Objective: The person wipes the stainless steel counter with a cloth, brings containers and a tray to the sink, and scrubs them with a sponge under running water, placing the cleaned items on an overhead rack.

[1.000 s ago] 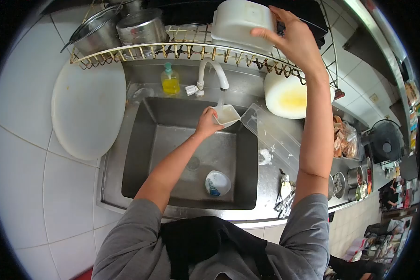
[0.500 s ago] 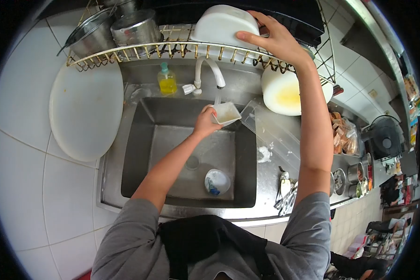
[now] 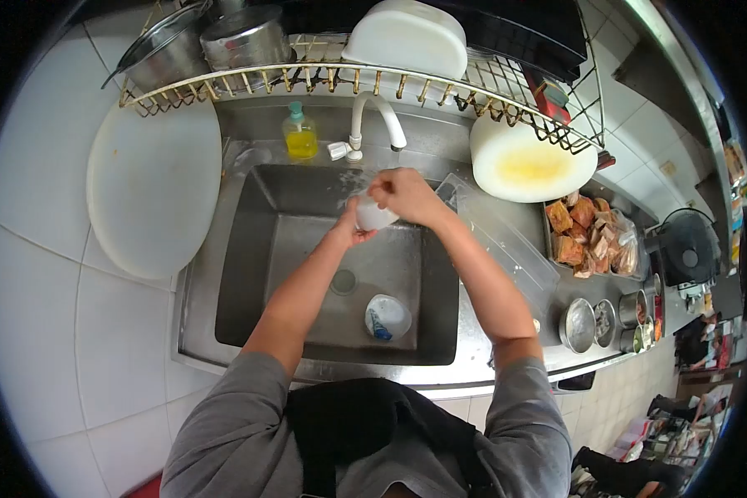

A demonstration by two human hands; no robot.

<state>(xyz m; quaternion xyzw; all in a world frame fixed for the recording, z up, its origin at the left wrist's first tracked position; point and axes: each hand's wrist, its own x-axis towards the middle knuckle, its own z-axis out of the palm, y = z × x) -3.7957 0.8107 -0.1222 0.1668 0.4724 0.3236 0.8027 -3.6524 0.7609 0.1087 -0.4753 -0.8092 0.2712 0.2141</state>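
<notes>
My left hand [image 3: 353, 224] holds a small white container [image 3: 376, 214] over the back of the steel sink [image 3: 344, 282], below the faucet [image 3: 379, 116]. Bent over the top of that container is my right hand [image 3: 402, 192], its fingers closed at the rim; whatever they grip is too small to make out. A white bowl [image 3: 388, 318] with something blue in it sits on the sink floor. On the wire rack [image 3: 307, 75] rests a large white tub [image 3: 407, 40].
Left of the sink leans a white oval board [image 3: 153, 191]. A soap bottle [image 3: 300, 137] stands behind the basin. To the right are a yellow-stained white tub [image 3: 531, 162], a clear lid [image 3: 515, 249], a tray of brown food chunks [image 3: 583, 232] and metal bowls [image 3: 578, 324].
My right hand has left the large white tub on the rack and come down to the small container. That container has shifted slightly left and tilted. The water stream from the faucet no longer shows.
</notes>
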